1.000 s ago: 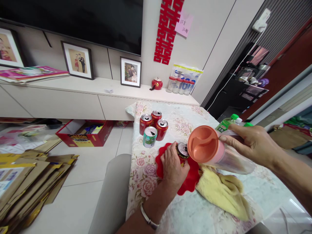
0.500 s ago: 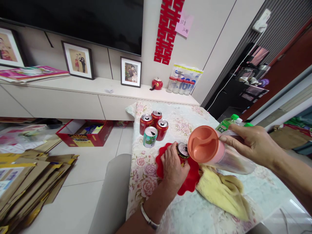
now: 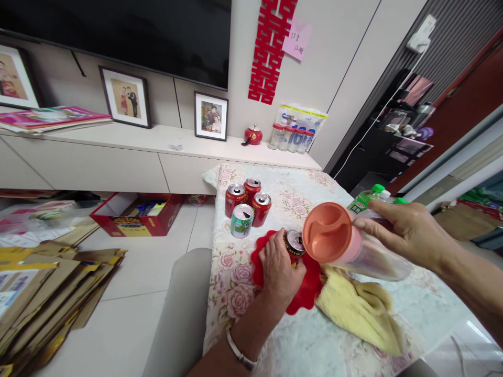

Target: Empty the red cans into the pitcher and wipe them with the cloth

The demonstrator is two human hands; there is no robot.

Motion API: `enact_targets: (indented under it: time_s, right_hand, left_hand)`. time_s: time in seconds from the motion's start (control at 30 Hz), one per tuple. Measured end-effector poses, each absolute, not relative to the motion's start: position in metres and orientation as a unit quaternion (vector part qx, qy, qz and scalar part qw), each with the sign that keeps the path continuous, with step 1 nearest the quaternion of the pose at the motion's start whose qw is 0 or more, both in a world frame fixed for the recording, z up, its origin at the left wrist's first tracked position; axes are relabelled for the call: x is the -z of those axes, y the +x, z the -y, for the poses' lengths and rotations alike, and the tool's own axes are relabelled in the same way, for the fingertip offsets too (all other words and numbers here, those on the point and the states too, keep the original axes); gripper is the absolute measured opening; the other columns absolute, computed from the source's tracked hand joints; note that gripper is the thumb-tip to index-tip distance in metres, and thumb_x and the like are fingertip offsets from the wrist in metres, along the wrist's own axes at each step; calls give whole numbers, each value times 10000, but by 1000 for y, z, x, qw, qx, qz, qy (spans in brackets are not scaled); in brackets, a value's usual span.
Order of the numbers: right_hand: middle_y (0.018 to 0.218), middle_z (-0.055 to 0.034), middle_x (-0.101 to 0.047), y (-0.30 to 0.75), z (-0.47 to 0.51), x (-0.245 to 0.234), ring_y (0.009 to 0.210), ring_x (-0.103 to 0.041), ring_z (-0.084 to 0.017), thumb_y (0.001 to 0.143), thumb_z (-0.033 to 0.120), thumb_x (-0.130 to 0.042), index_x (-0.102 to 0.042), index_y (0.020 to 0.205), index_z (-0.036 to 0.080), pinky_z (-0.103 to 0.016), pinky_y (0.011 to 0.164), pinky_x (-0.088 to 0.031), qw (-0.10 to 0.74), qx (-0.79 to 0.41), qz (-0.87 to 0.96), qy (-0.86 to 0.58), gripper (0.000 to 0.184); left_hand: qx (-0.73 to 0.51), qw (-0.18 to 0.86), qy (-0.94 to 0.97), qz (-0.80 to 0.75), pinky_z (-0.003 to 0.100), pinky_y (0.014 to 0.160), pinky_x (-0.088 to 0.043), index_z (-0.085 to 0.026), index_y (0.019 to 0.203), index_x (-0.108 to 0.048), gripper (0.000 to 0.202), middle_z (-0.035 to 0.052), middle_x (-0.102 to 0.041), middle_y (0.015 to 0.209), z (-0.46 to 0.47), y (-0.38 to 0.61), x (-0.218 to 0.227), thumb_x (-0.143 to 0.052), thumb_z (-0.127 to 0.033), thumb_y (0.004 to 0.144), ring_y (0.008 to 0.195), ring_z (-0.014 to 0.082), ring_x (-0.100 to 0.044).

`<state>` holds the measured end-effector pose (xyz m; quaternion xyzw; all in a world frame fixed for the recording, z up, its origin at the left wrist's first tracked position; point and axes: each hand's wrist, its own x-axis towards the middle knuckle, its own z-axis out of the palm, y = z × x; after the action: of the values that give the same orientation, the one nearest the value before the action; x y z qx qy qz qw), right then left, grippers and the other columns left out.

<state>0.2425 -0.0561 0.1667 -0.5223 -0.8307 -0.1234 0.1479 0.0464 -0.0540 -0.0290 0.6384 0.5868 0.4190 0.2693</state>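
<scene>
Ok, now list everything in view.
Cans: four, three red, one green, table
Held can: one, dark-rimmed, left hand
Tray: one, red, table
Pitcher: one, clear-orange, right hand
Towel: one, yellow, table
Bottles: several, green, behind right hand
Tablecloth: one, pale, table
Jars: four, clear, cabinet
Pot: one, red, cabinet
Photos: three, dark-framed, cabinet
Papers: stack, pink, cabinet
Television: one, black, wall
Paper decoration: one, red, wall
Note: one, pink, wall
Box: one, red, floor
Cardboard: pile, brown, floor
Left hand: one, bare, on can
Right hand: one, bare, on pitcher
</scene>
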Motion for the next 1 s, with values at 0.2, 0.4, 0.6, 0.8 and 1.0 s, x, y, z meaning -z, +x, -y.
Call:
enact_targets:
  time_s: [0.2, 0.4, 0.6, 0.8, 1.0]
  right_hand:
    - [515, 86, -357, 242, 56, -166, 454, -365, -110, 1030, 693, -453, -439, 701, 240, -269, 513, -272, 154, 121, 832, -519, 560]
    - [509, 80, -368, 243, 55, -166, 445, -350, -108, 1025, 697, -458, -447, 691, 241, -271, 505, -271, 158, 126, 834, -513, 566]
    - [519, 80, -368, 242, 56, -167, 451, -374, -110, 1033, 704, -423, -444, 702, 239, -267, 514, -285, 145, 130, 832, -520, 571]
    - [529, 79, -374, 244, 56, -167, 459, -383, -116, 1031, 705, -426, -449, 711, 237, -268, 525, -287, 134, 131, 834, -520, 567]
    - [535, 78, -383, 244, 56, -167, 466, -397, -119, 1035, 702, -417, -454, 723, 238, -268, 531, -291, 131, 134, 832, -522, 560]
  left_hand:
    - [-418, 269, 637, -588, 575, 1125, -423, -191, 1455, -415, 759, 179, -629, 1466, 54, 47, 29, -657, -121, 739, 1395, 381, -560]
    - [-422, 268, 637, -587, 579, 1116, -434, -181, 1452, -419, 747, 185, -629, 1459, 54, 47, 29, -663, -125, 749, 1376, 382, -573]
    - [-420, 270, 637, -588, 575, 1119, -436, -200, 1454, -429, 753, 178, -630, 1459, 53, 46, 29, -671, -123, 745, 1378, 380, -573]
    - [-422, 267, 638, -586, 580, 1120, -435, -181, 1453, -429, 743, 186, -632, 1449, 54, 46, 28, -668, -121, 752, 1370, 385, -577]
    - [-421, 269, 639, -585, 586, 1120, -433, -179, 1455, -430, 744, 190, -631, 1453, 54, 46, 28, -674, -125, 754, 1373, 390, -574]
